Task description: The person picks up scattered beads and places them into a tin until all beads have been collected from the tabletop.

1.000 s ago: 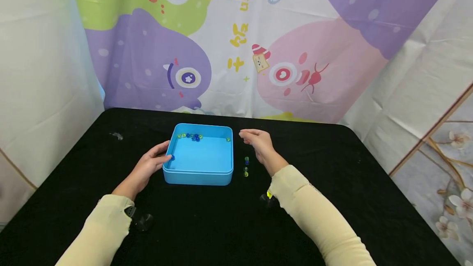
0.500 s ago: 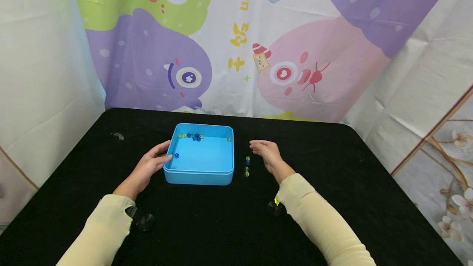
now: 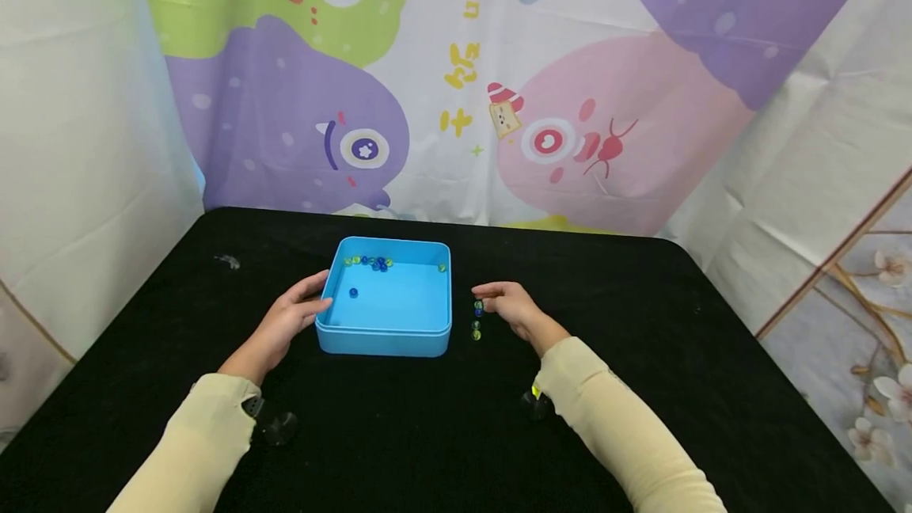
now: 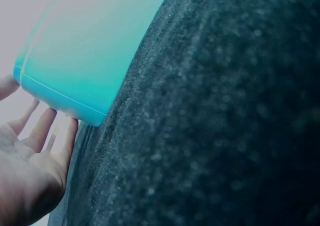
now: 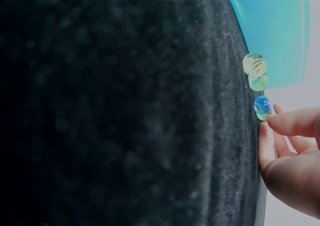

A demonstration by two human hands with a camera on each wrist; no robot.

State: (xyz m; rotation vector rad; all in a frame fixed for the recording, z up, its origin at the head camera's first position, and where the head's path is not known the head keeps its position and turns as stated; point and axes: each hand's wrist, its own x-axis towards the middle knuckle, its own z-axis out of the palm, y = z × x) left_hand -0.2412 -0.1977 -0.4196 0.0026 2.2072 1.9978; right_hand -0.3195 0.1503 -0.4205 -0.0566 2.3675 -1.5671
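Note:
My left hand (image 3: pixel 285 319) holds the left wall of a square blue box (image 3: pixel 388 341), thumb at the rim and fingers along the outside. In the left wrist view those fingers (image 4: pixel 62 136) touch the box's side. Several blue and green-yellow marbles (image 3: pixel 378 264) lie inside along the far wall; a lone blue marble (image 3: pixel 353 292) sits left of the middle. My right hand (image 3: pixel 514 309) is right of the box, at the far end of a short row of marbles on the table. In the right wrist view its thumb (image 5: pixel 295 121) meets a green marble (image 5: pixel 262 117) beside a blue marble (image 5: pixel 262 104).
A black cloth covers the table (image 3: pixel 385 434). Nearer in the row lie two green-yellow marbles (image 3: pixel 476 335). One more green-yellow marble (image 3: pixel 442 267) rests at the box's right wall. A printed curtain (image 3: pixel 456 101) hangs behind the table.
The lone blue marble has rolled from the box's left wall toward its middle. My right hand has come down from beside the box to the marble row. My left hand keeps its place.

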